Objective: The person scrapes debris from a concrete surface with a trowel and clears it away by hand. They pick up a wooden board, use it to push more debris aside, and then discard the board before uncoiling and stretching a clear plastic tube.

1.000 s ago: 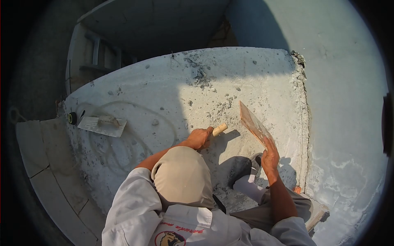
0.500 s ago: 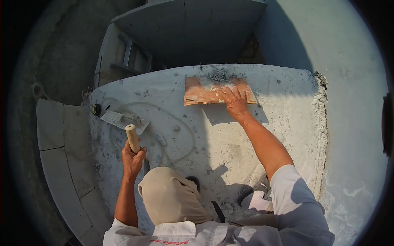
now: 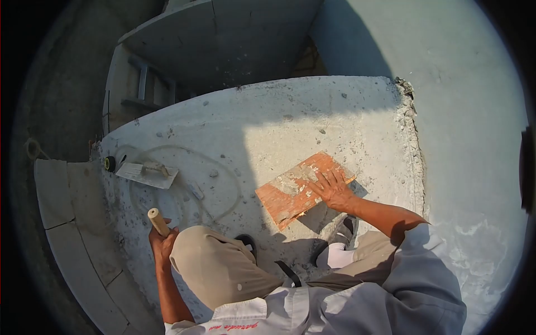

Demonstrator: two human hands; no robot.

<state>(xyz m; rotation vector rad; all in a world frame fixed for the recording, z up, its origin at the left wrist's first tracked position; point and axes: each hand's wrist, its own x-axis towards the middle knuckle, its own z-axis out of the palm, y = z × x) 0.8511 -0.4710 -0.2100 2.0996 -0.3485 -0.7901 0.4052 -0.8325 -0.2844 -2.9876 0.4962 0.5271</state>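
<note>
My left hand (image 3: 163, 244) is wrapped around the pale wooden handle (image 3: 158, 221) of a tool beside my knee. The handle's end points up and away from me; the tool's head is hidden. My right hand (image 3: 336, 191) grips a reddish wooden board (image 3: 285, 196) by its right side, fingers over the top face and the thumb out of sight. Grey mortar residue is smeared across the board, and its near edge is splintered. The board is slanted, with a shadow beneath its near right side.
A plastering trowel (image 3: 147, 174) and a tape measure (image 3: 109, 163) lie on the concrete slab (image 3: 190, 120) at left, near a looped clear hose (image 3: 237, 192). The slab drops off at its far edge. A grey wall (image 3: 469, 139) rises at right; blocks (image 3: 56, 190) line the left.
My right hand has drawn the board back towards me and turned it. The rubble pile on its far side is gone, and specks appear beyond the slab's edge. My left hand still holds the handle.
</note>
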